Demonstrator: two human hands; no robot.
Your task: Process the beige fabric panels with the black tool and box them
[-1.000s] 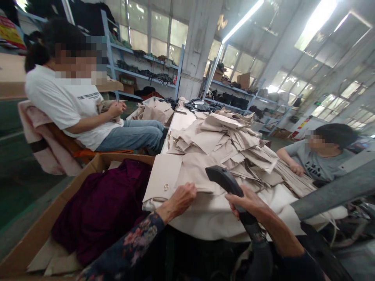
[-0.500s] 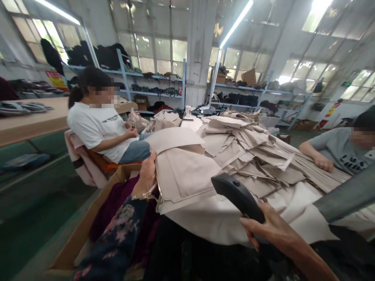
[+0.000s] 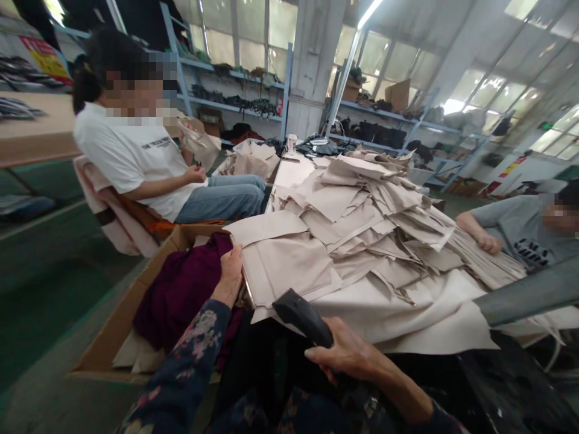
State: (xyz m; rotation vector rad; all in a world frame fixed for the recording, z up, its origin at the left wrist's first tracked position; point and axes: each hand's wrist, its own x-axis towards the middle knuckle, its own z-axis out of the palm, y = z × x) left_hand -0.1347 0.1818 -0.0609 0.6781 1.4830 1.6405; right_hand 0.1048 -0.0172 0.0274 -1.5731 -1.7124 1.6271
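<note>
My left hand [image 3: 231, 271] is closed on the left edge of a beige bag panel [image 3: 289, 265] with a gold zip [image 3: 247, 280] along that side. The panel lies flat at the near left of the table, its upper flap folded over. My right hand [image 3: 346, 349] wraps round the handle of a black hand-held tool [image 3: 304, 314] with a wide, angled head. That head is over the lower edge of the panel; whether it touches, I cannot tell. Behind the panel rises a heap of similar beige panels [image 3: 357, 211].
A cardboard box [image 3: 108, 325] with purple cloth [image 3: 181, 289] stands to my left. Beyond it sits a person in a white shirt [image 3: 131, 157]. Another person in grey [image 3: 511, 229] is at the right, beside a grey post [image 3: 529, 295]. A beige sheet [image 3: 420, 319] hangs over the table's front edge.
The black tool has moved left and down to the panel's lower edge. The panel has been lowered flatter onto the table, still in my left hand. The view has tilted down.
</note>
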